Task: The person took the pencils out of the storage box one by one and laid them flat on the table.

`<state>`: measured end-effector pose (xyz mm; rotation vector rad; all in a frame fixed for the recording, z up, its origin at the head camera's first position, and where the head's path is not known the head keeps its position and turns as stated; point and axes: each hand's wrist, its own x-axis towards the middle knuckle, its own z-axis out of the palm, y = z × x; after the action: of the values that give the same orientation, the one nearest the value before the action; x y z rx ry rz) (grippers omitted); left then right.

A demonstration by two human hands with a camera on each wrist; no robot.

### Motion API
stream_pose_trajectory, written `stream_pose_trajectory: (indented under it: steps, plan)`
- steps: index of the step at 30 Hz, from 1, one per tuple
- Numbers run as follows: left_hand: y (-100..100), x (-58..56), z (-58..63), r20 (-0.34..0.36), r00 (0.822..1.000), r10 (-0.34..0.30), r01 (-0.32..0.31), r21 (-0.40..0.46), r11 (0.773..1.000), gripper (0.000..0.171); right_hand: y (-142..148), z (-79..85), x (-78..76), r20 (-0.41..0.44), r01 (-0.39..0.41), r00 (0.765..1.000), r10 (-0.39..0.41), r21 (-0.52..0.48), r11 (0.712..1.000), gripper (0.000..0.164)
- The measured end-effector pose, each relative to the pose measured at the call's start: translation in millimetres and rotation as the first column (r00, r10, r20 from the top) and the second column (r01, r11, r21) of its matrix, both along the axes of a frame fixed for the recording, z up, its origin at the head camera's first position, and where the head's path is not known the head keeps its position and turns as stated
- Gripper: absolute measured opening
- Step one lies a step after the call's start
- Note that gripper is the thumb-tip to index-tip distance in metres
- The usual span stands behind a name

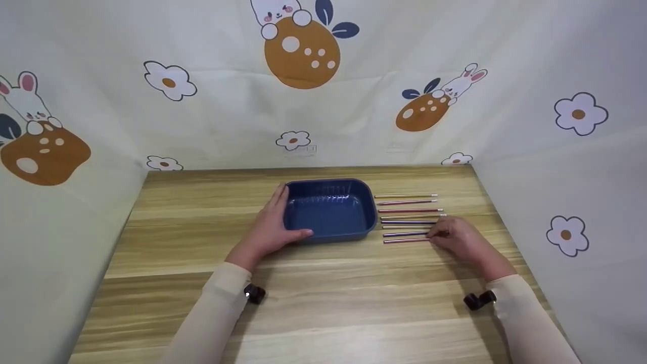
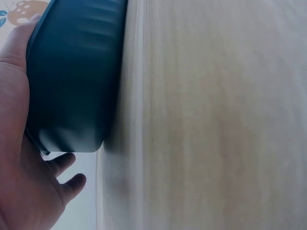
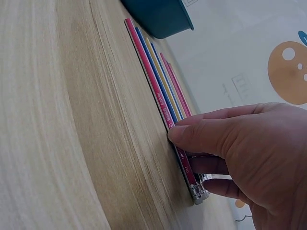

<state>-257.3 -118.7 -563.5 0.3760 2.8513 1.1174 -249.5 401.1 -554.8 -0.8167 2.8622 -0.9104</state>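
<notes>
A dark blue rectangular plastic box (image 1: 328, 237) stands upright on the table. My left hand (image 1: 268, 227) holds its left end, thumb along the front wall and fingers at the left side. The left wrist view shows the box's outer wall (image 2: 76, 81) beside this hand (image 2: 24, 143). Right of the box, several pencils lie in a row, roughly parallel, erasers to the right. My right hand (image 1: 457, 237) pinches the nearest one, a pink pencil (image 1: 404, 241), close to its eraser end. In the right wrist view the thumb lies on this pink pencil (image 3: 156, 86); the other fingers are partly hidden behind it.
Wood-grain table (image 1: 328, 303) extends around the box and pencils. Pale printed cloth (image 1: 217, 116) walls off the back and both sides. Other pencils, such as a red pencil (image 1: 409, 210) and a gold pencil (image 1: 404, 196), lie behind the pink one. Each sleeve carries a small black camera (image 1: 255, 293).
</notes>
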Motion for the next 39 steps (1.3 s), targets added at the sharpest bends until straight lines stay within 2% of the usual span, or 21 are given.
stream_pose_trajectory:
  steps: [6, 14, 18, 21, 27, 31, 34, 36, 39]
  plan:
    - [0, -0.4, 2.4, -0.003, 1.0, -0.007, 0.007, -0.003, 1.0, 0.14, 0, 3.0, 1.7, 0.028, 0.039, 0.999, -0.039, -0.003, 0.999, 0.012]
    - [1, 0.0, 12.6, -0.016, 0.999, -0.03, 0.029, -0.063, 0.998, 0.142, -4, 2.7, 4.7, -0.034, 0.07, 0.997, -0.07, 0.011, 0.997, 0.01]
    - [0, 0.9, 12.9, -0.009, 0.999, -0.043, 0.043, -0.027, 0.999, 0.138, -7, 2.8, 5.1, -0.044, 0.097, 0.994, -0.097, 0.001, 0.995, 0.006]
    - [-3, 1.5, 10.4, -0.009, 0.999, -0.045, 0.045, 0.032, 0.998, 0.131, -10, 4.3, 6.1, -0.024, 0.117, 0.993, -0.117, -0.019, 0.993, 0.009]
    - [-16, 2.1, 12.1, -0.09, 0.996, -0.014, 0.024, 0.11, 0.994, 0.112, -19, 8.2, 5.7, -0.048, 0.123, 0.991, -0.126, -0.047, 0.991, 0.01]
    - [-34, 4.3, 15.2, -0.148, 0.988, 0.049, -0.04, 0.061, 0.997, 0.101, -28, 10.2, 0.3, -0.106, 0.106, 0.988, -0.112, -0.058, 0.993, 0.012]
    - [-48, 7.2, 15.5, -0.181, 0.981, 0.071, -0.077, -0.026, 0.997, 0.098, -34, 12.5, -3.7, -0.156, 0.109, 0.981, -0.114, -0.045, 0.993, 0.021]
    - [-56, 9.8, 15.3, -0.2, 0.977, 0.071, -0.091, -0.094, 0.991, 0.094, -38, 15.1, -6.0, -0.187, 0.116, 0.975, -0.119, -0.028, 0.993, 0.028]
    - [-67, 13.8, 14.2, -0.209, 0.975, 0.074, -0.119, -0.212, 0.97, 0.092, -44, 19.0, -10.5, -0.218, 0.134, 0.968, -0.128, 0.014, 0.991, 0.043]
